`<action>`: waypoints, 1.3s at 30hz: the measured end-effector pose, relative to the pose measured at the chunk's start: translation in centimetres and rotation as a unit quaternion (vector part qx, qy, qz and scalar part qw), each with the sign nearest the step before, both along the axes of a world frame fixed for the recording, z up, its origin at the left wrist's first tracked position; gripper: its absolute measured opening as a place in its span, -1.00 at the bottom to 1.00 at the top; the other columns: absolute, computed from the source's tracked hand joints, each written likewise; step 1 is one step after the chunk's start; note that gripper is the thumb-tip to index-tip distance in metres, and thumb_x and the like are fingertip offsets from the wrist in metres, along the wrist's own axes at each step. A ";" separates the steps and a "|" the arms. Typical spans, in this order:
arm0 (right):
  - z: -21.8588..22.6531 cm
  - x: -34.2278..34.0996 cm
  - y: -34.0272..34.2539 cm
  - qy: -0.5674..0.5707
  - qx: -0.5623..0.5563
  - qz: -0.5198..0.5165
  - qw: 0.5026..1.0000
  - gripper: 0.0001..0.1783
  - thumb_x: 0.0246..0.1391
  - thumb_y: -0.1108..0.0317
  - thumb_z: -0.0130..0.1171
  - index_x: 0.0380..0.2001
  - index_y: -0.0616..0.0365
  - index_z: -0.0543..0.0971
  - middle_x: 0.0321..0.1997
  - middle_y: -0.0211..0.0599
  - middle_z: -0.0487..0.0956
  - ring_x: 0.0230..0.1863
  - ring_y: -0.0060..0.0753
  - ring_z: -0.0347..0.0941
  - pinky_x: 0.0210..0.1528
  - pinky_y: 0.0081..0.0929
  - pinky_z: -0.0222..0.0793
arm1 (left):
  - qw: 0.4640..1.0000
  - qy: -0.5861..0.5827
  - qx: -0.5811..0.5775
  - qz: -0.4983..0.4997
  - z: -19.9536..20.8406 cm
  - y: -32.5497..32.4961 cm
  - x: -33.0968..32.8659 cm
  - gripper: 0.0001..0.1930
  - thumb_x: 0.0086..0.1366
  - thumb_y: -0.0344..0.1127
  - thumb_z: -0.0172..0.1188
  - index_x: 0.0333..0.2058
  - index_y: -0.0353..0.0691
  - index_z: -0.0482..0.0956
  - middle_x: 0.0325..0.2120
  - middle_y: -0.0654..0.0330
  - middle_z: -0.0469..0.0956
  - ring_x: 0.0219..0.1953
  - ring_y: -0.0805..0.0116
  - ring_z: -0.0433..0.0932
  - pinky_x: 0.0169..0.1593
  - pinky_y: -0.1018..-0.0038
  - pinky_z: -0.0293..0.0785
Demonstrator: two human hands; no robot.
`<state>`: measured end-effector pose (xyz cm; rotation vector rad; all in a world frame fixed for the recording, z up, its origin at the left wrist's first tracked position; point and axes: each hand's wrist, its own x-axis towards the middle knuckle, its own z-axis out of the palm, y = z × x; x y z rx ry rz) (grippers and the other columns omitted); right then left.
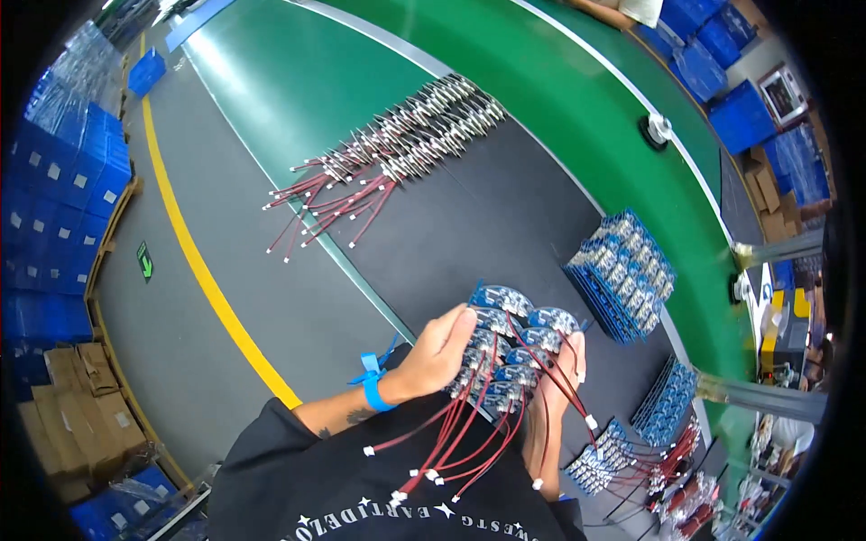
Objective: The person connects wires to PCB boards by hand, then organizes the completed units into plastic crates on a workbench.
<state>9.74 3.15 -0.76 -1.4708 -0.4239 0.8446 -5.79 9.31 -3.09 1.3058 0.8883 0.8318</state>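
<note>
Between my two hands is a panel of small blue circuit boards, held by its opposite sides in front of my body. Dark red wires with white plugs trail from the boards toward me. My left hand, with a blue wristband, closes on the panel's left side, thumb on top. On the right side my right hand grips the edge, its thumb showing and its other fingers mostly hidden beneath. Beyond my hands, several wired boards stand in long rows, their red leads hanging over the table's left edge.
A black mat covers part of the green table. At right stand a stack of blue board panels, a smaller stack and red wire bundles. Blue bins and cartons line the left aisle.
</note>
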 end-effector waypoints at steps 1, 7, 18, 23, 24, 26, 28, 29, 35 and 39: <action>-0.3 0.2 0.1 -0.046 -0.007 0.010 0.999 -0.69 0.32 0.20 -0.20 -0.43 0.12 0.39 -0.48 -0.57 0.35 -0.43 -0.77 0.21 -0.34 -0.70 0.18 | 0.999 -0.031 -0.018 0.007 1.7 0.3 0.1 -0.71 0.44 -0.25 -0.20 -0.38 -0.34 0.35 -0.55 0.29 0.35 -0.41 0.61 0.25 -0.29 0.58 0.29; -3.5 1.2 0.7 0.045 0.041 0.059 0.996 -0.68 0.30 0.14 -0.15 -0.31 0.16 0.45 -0.31 -0.45 0.51 -0.29 -0.67 0.41 -0.17 -0.64 0.33 | 0.952 -0.199 -0.220 -0.071 0.0 1.6 0.3 -0.63 0.46 -0.17 -0.31 -0.08 -0.35 0.34 -0.37 0.14 0.54 -0.43 0.40 0.58 -0.41 0.53 0.58; -3.1 11.0 -6.1 -0.314 -0.128 0.078 0.938 -0.65 0.29 0.21 -0.15 -0.47 0.24 0.40 -0.61 -0.43 0.34 -0.62 -0.61 0.13 -0.60 -0.51 0.09 | 0.912 -0.193 -0.351 -0.086 0.4 5.3 -1.6 -0.58 0.40 -0.03 -0.19 -0.05 -0.29 0.36 -0.37 0.11 0.54 -0.48 0.33 0.58 -0.53 0.44 0.54; 2.5 11.9 -7.4 -0.481 -0.290 0.147 0.814 -0.68 0.14 0.34 0.09 -0.16 0.40 0.51 -0.36 0.06 0.58 -0.46 -0.25 0.51 -0.38 -0.44 0.37 | 0.986 -0.039 -0.139 -0.084 0.8 7.0 -3.5 -0.74 0.41 -0.27 -0.11 -0.40 -0.33 0.39 -0.57 0.34 0.43 -0.53 0.66 0.33 -0.48 0.62 0.28; 4.8 12.8 -8.2 -0.526 -0.341 0.158 0.763 -0.67 0.16 0.35 0.07 -0.11 0.42 0.49 -0.40 -0.22 0.58 -0.39 -0.55 0.41 -0.33 -0.59 0.34 | 0.987 -0.041 -0.140 -0.072 1.0 7.2 -3.9 -0.74 0.41 -0.27 -0.11 -0.40 -0.33 0.39 -0.57 0.34 0.43 -0.53 0.66 0.33 -0.48 0.62 0.28; 9.9 12.0 -8.4 -0.436 -0.295 0.051 0.849 -0.74 0.16 0.41 0.05 -0.14 0.37 0.52 -0.40 -0.25 0.59 -0.40 -0.58 0.43 -0.38 -0.65 0.33 | 0.994 0.017 -0.048 -0.100 1.8 7.5 -4.4 -0.71 0.39 -0.28 -0.07 -0.50 -0.32 0.37 -0.64 0.43 0.28 -0.57 0.68 0.13 -0.55 0.56 0.11; 12.8 10.8 -6.0 -0.452 -0.187 0.045 0.871 -0.77 0.17 0.47 0.01 -0.15 0.34 0.53 -0.35 -0.23 0.58 -0.46 -0.64 0.39 -0.45 -0.75 0.26 | 0.997 0.019 -0.047 -0.064 2.0 7.1 -4.8 -0.70 0.38 -0.30 -0.04 -0.54 -0.32 0.34 -0.71 0.40 0.17 -0.60 0.66 0.07 -0.59 0.51 0.04; 13.7 9.4 -4.1 -0.446 -0.142 0.082 0.880 -0.77 0.14 0.48 0.04 -0.16 0.34 0.53 -0.34 -0.21 0.58 -0.46 -0.61 0.40 -0.45 -0.71 0.28 | 0.997 0.038 -0.012 -0.059 2.5 7.0 -5.0 -0.70 0.37 -0.31 -0.03 -0.54 -0.33 0.33 -0.73 0.36 0.16 -0.63 0.64 0.07 -0.60 0.50 0.04; 8.6 -1.3 10.8 -0.374 -0.009 0.433 0.820 -0.80 0.03 0.49 0.16 -0.24 0.32 0.55 -0.41 -0.21 0.55 -0.45 -0.60 0.43 -0.45 -0.60 0.32 | 0.993 0.063 0.102 0.013 3.8 6.5 -7.6 -0.77 0.34 -0.35 0.01 -0.48 -0.37 0.41 -0.74 0.24 0.20 -0.67 0.58 0.13 -0.61 0.49 0.10; 6.9 -4.0 14.2 -0.146 -0.046 0.550 0.821 -0.82 0.04 0.42 0.21 -0.29 0.29 0.58 -0.52 -0.39 0.55 -0.52 -0.71 0.38 -0.49 -0.67 0.29 | 0.999 0.018 0.015 0.044 4.0 5.4 -10.4 -0.73 0.38 -0.30 -0.05 -0.45 -0.36 0.44 -0.68 0.38 0.28 -0.58 0.69 0.18 -0.55 0.56 0.17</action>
